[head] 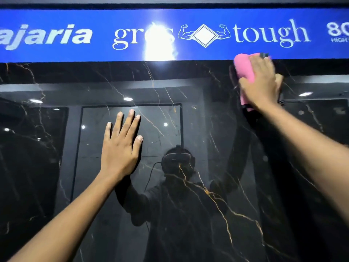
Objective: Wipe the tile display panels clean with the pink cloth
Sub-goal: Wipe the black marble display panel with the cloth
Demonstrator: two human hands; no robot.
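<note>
Pressing the pink cloth (pixel 244 72) flat against the tile display panel (pixel 188 205), my right hand (pixel 261 82) lies over it with the fingers spread along the fabric and reaching up toward the panel's top edge; the grip there is a flat press on the cloth rather than a closed fist, and I cannot tell whether the thumb curls under the fabric. The cloth is bunched up, sticking out above and to the left of my knuckles and again below the heel of my hand, and its upper edge overlaps the bottom of the blue sign (pixel 75 19) that runs across the top of the panel. My left hand (pixel 120 148) is flat on the panel lower down and well to the left, fingers straight and slightly fanned, holding nothing. The panel is glossy black with thin gold and white veins, and it mirrors the room: ceiling lights, dark framed panels, and a person wearing a headset with both arms raised. A bright glare spot sits on the sign's white lettering, left of a diamond logo (pixel 204 35).
</note>
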